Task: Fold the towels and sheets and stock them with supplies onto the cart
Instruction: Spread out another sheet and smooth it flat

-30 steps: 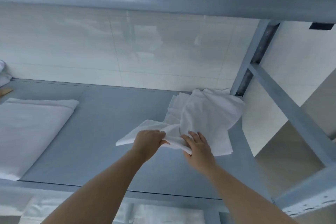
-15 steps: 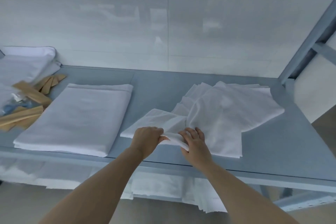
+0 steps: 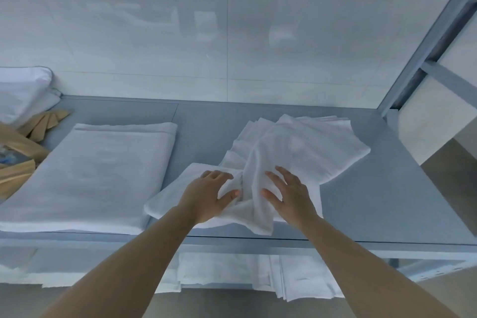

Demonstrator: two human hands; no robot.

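Folding is the step in hand, judged from the layout. Both hands rest on a loose white towel [image 3: 260, 204] at the near edge of the grey-blue surface [image 3: 374, 209]. The left hand [image 3: 206, 195] lies on the left part of the cloth; its thumb presses into a bunched ridge at the centre, and its fingers [image 3: 219, 175] appear partly curled onto the fabric. Whether they pinch a fold cannot be told. The right hand [image 3: 289, 193] lies flat, fingers extended and spread, pressing the cloth down and grasping nothing.

The towel overlaps the front of a disordered stack of white cloths [image 3: 309, 144] behind it. One corner hangs slightly over the surface edge.

Next move, as a judgement: the ridge between the hands calls for smoothing outward before any fold is made, and the towel must be separated from the stack so that only one layer is taken.

To the left lies a folded white sheet [image 3: 98, 170], squared and flat. Beyond it are tan paper-like packets [image 3: 38, 124] and a white pillow [image 3: 23, 90]. A glossy tiled wall [image 3: 232, 28] stands behind. A metal upright [image 3: 423, 41] rises at right. More white linen [image 3: 296, 279] lies on a lower level.
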